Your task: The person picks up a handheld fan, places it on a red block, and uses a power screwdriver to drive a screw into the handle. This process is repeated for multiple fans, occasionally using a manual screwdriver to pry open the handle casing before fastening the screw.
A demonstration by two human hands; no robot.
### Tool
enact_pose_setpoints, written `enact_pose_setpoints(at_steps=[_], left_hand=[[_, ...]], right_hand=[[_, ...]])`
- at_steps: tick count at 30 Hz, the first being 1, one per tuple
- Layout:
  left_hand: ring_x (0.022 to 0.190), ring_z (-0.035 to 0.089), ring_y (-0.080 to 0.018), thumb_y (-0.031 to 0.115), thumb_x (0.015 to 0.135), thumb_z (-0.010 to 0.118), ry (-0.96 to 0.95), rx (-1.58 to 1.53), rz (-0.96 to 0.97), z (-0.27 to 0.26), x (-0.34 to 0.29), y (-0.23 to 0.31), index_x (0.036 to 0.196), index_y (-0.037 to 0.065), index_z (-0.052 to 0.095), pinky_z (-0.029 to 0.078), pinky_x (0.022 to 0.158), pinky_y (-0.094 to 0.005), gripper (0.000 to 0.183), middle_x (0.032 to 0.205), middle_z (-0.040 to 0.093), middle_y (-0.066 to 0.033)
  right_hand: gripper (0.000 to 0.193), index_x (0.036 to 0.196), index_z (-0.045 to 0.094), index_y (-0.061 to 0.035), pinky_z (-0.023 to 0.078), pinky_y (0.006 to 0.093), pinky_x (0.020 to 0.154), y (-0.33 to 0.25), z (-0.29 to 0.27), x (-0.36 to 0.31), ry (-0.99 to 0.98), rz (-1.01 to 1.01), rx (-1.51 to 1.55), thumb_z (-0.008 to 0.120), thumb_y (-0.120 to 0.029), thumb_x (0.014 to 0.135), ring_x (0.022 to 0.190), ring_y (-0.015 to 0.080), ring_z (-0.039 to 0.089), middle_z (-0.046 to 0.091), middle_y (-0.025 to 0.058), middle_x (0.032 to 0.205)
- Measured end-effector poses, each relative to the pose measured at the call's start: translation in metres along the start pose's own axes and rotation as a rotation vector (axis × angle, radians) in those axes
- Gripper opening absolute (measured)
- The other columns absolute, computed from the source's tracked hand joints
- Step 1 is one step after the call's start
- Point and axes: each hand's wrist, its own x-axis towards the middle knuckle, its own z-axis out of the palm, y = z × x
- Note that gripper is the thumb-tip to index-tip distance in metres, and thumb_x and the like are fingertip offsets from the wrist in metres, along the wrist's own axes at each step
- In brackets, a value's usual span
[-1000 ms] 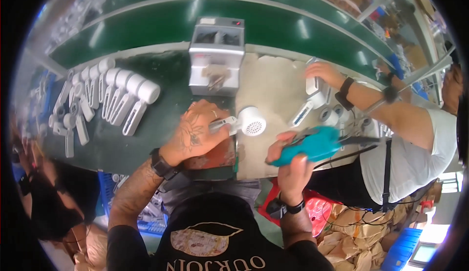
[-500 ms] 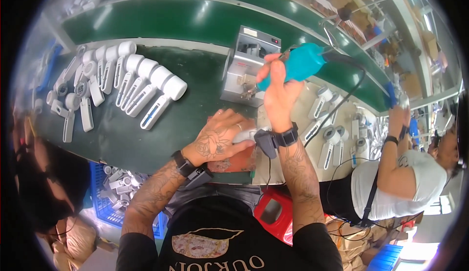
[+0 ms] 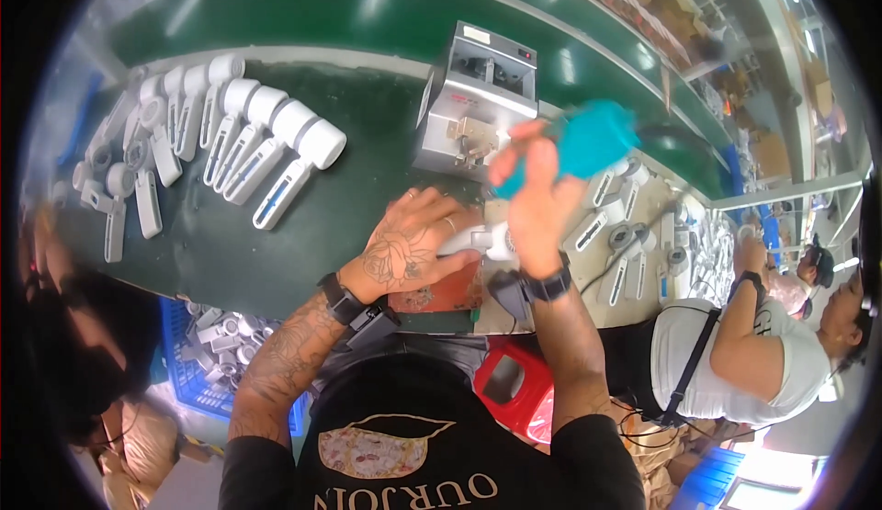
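Note:
My left hand is closed on a white handheld device with a round head, pressing it down on a reddish-brown pad at the bench's near edge. Raised just right of that device, my right hand is wrapped round a teal electric screwdriver with a dark cord. Motion blurs the screwdriver, and its tip is hidden by my fingers. Behind both hands stands a grey metal screw feeder.
Rows of white round-headed devices lie on the green bench at the left. More units lie on the right. A blue crate of parts and a red stool are below. A co-worker sits at the right.
My right hand has drawn the screwdriver away from the feeder, rightward and down toward the held device. My left hand keeps its hold. The view has shifted slightly.

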Motion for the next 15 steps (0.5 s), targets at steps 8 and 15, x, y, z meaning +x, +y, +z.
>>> enact_pose_setpoints(at_steps=[8, 15], left_hand=[[0.104, 0.057, -0.0252, 0.033, 0.081, 0.075, -0.055, -0.049, -0.064, 0.001, 0.002, 0.003, 0.118, 0.015, 0.069, 0.044, 0.096, -0.0455, 0.041, 0.111, 0.065, -0.0029], [0.106, 0.057, -0.0259, 0.032, 0.081, 0.075, -0.088, -0.05, -0.087, 0.001, 0.001, 0.006, 0.119, 0.016, 0.069, 0.043, 0.098, -0.0465, 0.042, 0.112, 0.065, -0.0032]], right_hand=[[0.051, 0.107, 0.054, 0.0037, 0.044, 0.0312, 0.055, 0.004, -0.03, -0.032, 0.016, 0.04, 0.065, 0.057, -0.046, 0.1, 0.061, 0.0179, 0.055, 0.054, 0.0067, 0.069], [0.052, 0.103, 0.052, 0.0027, 0.045, 0.0313, 0.056, 0.012, -0.031, -0.036, -0.01, 0.044, 0.082, 0.059, -0.049, 0.098, 0.061, 0.0179, 0.055, 0.054, 0.0067, 0.07]])
